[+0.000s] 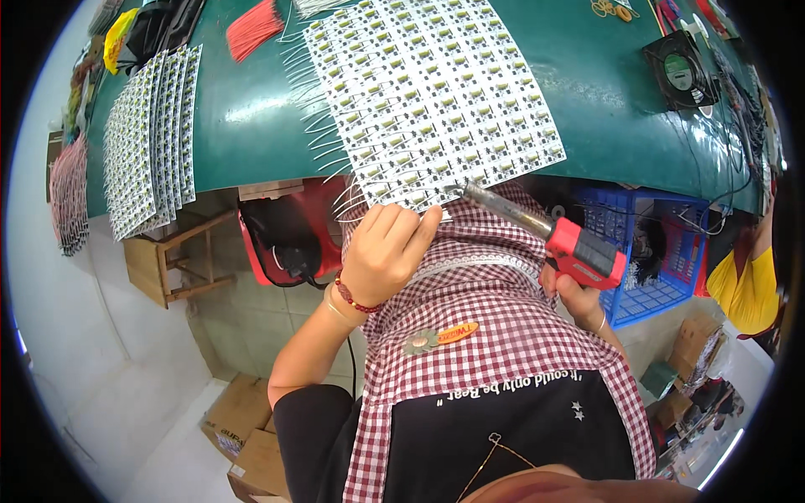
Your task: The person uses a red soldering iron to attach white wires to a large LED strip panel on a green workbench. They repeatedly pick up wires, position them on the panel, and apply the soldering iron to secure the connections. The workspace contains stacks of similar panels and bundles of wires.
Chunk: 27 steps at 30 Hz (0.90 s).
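A large white panel of small circuit boards [436, 92] with white wire leads lies on the green table [243, 117], its near edge over the table's front. My left hand [387, 251], with a red bead bracelet, pinches the panel's near edge and a white wire. My right hand [579, 300] grips a red soldering gun [579, 250]. Its metal tip [470, 193] touches the panel's near edge just right of my left fingers.
More stacked board panels [151, 138] lie at the table's left, with a bundle of red wires [253, 29] behind. A small black fan [681, 71] sits far right. Below are a blue crate [646, 251], a wooden stool [172, 260], a red-and-black bag [289, 235], cardboard boxes [243, 427].
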### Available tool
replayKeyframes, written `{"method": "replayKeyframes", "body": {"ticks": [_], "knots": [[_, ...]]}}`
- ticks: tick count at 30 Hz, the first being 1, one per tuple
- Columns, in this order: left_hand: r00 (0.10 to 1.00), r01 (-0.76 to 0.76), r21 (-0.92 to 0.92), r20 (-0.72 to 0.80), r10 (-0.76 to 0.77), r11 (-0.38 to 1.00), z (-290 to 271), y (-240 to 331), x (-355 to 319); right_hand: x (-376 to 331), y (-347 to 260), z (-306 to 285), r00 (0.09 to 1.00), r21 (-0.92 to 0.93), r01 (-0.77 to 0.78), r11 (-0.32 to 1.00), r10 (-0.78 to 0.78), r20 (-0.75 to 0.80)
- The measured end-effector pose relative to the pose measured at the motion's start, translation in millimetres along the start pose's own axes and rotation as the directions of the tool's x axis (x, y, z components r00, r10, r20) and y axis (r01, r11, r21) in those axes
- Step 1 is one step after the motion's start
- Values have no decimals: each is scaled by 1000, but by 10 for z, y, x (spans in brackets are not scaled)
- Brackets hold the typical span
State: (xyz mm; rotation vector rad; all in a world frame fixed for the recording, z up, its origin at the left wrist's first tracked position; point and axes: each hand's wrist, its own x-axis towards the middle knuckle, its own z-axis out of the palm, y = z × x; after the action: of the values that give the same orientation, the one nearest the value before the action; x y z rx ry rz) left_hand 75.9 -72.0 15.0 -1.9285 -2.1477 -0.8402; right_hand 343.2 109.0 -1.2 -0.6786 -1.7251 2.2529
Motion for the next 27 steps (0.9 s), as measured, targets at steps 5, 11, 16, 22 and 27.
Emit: {"method": "replayKeyframes", "body": {"ticks": [5,11,16,22,27], "knots": [[1000,3,-42,-6,-4,999,-15,-11,-3,-109,71,-48,997,-28,-79,997,78,-13],[998,-36,-60,-58,32,998,65,49,188,-78,75,-71,993,-5,39,999,-39,-113],[999,-15,-14,-36,15,1000,126,52,276,-174,75,-53,991,-54,-3,999,-4,-133],[1000,-2,-46,-7,2,999,180,21,260,-201,137,-106,992,-127,-13,992,-3,-124],[1000,-1,-64,4,1,998,170,15,272,-224,211,-231,995,-402,-47,914,7,-100]]}}
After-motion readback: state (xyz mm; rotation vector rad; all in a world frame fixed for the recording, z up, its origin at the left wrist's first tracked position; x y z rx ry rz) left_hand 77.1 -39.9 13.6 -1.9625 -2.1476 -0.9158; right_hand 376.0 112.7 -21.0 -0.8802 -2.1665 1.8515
